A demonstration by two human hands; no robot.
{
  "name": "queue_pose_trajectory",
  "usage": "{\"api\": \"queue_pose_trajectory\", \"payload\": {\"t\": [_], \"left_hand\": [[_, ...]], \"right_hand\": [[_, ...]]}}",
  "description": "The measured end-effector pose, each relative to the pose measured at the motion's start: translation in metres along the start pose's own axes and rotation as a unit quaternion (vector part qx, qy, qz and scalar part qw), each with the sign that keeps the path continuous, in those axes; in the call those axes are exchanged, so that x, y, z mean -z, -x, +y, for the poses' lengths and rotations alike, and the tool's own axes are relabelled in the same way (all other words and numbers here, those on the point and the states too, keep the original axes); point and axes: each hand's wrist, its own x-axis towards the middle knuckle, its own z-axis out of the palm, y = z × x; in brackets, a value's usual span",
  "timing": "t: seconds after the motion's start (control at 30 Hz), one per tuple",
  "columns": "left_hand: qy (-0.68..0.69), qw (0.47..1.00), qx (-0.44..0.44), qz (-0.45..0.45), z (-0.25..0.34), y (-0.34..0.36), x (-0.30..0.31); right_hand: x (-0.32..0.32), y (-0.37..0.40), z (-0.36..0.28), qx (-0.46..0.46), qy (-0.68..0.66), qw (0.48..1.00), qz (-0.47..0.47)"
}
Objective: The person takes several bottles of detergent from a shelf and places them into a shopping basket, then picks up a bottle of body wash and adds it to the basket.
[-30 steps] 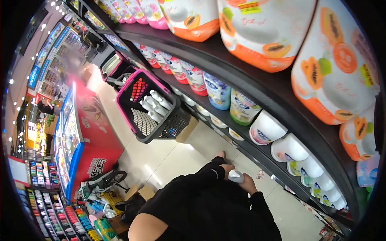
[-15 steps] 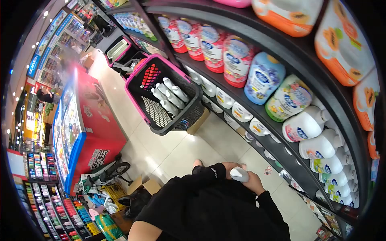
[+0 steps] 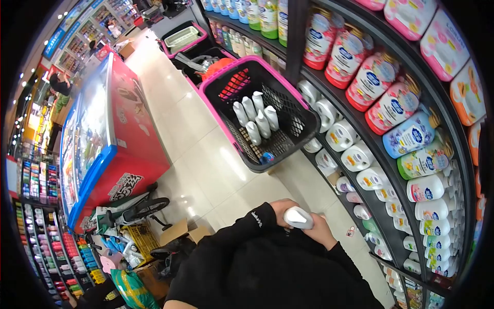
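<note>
A white bottle point(image 3: 298, 218) stands in front of my body, seen from above, with its cap end toward me. My left hand point(image 3: 281, 211) is closed around its left side. On the other side my right hand point(image 3: 322, 233) wraps it, so both hands hold the same bottle. My fingers are partly hidden behind it, and its label is out of sight. Ahead of my hands, a black shopping basket point(image 3: 239, 150) with a pink rim holds several white bottles point(image 3: 262, 123) standing in a group, and a small blue item point(image 3: 266, 157) near its front corner.
Curved black shelves point(image 3: 355, 123) run along the right, packed with red-and-white bottles point(image 3: 355, 51) and white jugs point(image 3: 342, 135). A red chest freezer point(image 3: 131, 134) stands at left, with a bicycle point(image 3: 141, 208) and open cardboard box point(image 3: 177, 232) before it. Another basket point(image 3: 181, 40) sits behind.
The view has shifted, so the basket and shelves appear farther right and more of the lower shelves shows. Both hands still hold the white bottle, which now appears slightly more tilted.
</note>
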Motion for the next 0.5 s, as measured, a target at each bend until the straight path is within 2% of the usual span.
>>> {"api": "queue_pose_trajectory", "payload": {"t": [0.13, 0.2, 0.33, 0.4, 0.5], "left_hand": [[0.009, 0.999, -0.015, 0.052, 0.007, 0.021, 0.043], [0.015, 0.989, -0.053, 0.139, 0.008, 0.026, 0.054], [0.013, 0.986, -0.042, 0.159, 0.029, 0.027, 0.084], [-0.030, 0.973, -0.091, 0.211, 0.030, 0.026, 0.094], [-0.035, 0.968, -0.095, 0.228, 0.035, 0.017, 0.115]], "right_hand": [[-0.012, -0.030, -0.034, 0.040, -0.029, 0.999, 0.005], [-0.013, -0.043, -0.046, 0.116, -0.039, 0.992, 0.031], [0.010, -0.060, -0.095, 0.100, -0.084, 0.991, 0.000], [0.017, -0.071, -0.104, 0.088, -0.071, 0.993, -0.042], [0.024, -0.092, -0.113, 0.104, -0.095, 0.988, -0.057]]}}
